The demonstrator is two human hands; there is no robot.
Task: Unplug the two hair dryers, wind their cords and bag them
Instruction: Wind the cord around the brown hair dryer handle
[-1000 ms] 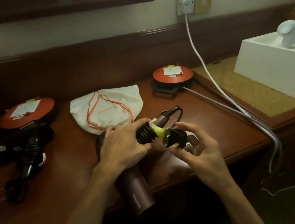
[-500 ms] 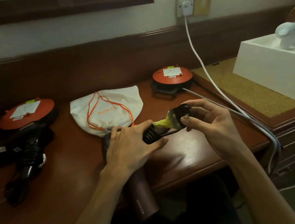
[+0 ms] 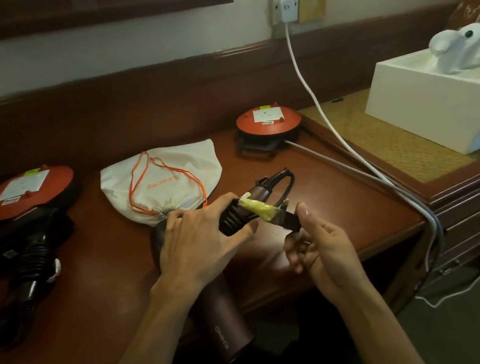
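Your left hand [image 3: 200, 241] clamps the coiled cord [image 3: 237, 217] against the maroon hair dryer [image 3: 218, 314] on the desk [image 3: 340, 199] so it can't unwind, while your right hand [image 3: 319, 250] pinches the plug [image 3: 287, 221] to finish, drawstring bag [image 3: 166, 184] just behind.

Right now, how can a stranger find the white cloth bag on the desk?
Look at the wooden desk. The white cloth bag lies between two orange cable reels. Only it is soft, with orange drawstrings.
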